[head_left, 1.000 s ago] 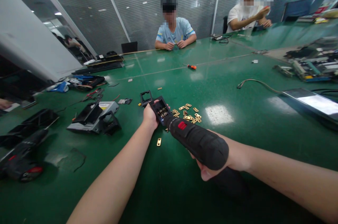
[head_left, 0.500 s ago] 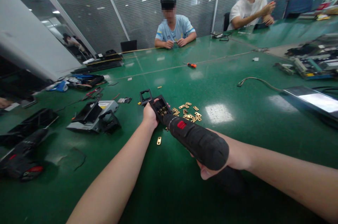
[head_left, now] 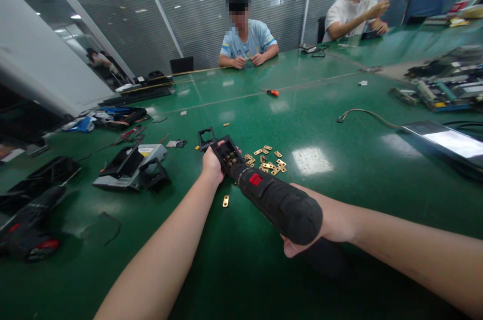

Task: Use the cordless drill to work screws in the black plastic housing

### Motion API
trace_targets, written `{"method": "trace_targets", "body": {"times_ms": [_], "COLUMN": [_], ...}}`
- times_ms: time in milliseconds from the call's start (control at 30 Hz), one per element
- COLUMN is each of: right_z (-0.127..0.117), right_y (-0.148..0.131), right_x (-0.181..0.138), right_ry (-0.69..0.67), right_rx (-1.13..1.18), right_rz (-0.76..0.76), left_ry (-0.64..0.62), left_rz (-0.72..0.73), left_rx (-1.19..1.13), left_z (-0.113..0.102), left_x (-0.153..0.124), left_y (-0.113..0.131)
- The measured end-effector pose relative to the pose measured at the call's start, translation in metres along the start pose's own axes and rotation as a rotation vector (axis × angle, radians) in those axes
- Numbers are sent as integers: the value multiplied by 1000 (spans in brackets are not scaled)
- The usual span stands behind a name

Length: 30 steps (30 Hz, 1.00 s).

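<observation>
Barely anything moved since the earlier frame: view drifted slightly, black power drill (head_left: 279, 204) and open black plastic housing (head_left: 225, 148) keep the same pose at table (head_left: 320, 108) centre. Print on drill collar too small to read. Right hand (head_left: 330, 223): fingers wrapped around drill grip, mostly hidden. Left hand (head_left: 212, 165): fingers clamped on housing; drill nose at its near end, contact unclear. Brass plates (head_left: 268, 165) scattered just right.

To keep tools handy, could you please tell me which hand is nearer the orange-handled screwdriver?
Left. The left hand holds a black box short of the screwdriver, leftward; the right hand, gripping a power tool, is closer to the wearer, rightward.
</observation>
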State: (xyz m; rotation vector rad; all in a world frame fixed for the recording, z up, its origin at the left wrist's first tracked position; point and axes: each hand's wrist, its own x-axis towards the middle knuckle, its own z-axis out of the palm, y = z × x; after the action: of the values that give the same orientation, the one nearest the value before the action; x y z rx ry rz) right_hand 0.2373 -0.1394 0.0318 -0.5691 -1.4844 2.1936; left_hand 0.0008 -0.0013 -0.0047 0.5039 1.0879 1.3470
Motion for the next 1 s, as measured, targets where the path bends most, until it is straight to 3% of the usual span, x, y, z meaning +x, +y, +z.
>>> {"method": "trace_targets", "body": {"times_ms": [1000], "right_z": [-2], "right_y": [4], "right_x": [1], "right_ry": [-3], "right_rx": [13], "right_rz": [-21], "left_ry": [7], "left_rz": [-13], "left_rx": [-2], "left_z": [0], "left_x": [-1], "left_y": [0]}}
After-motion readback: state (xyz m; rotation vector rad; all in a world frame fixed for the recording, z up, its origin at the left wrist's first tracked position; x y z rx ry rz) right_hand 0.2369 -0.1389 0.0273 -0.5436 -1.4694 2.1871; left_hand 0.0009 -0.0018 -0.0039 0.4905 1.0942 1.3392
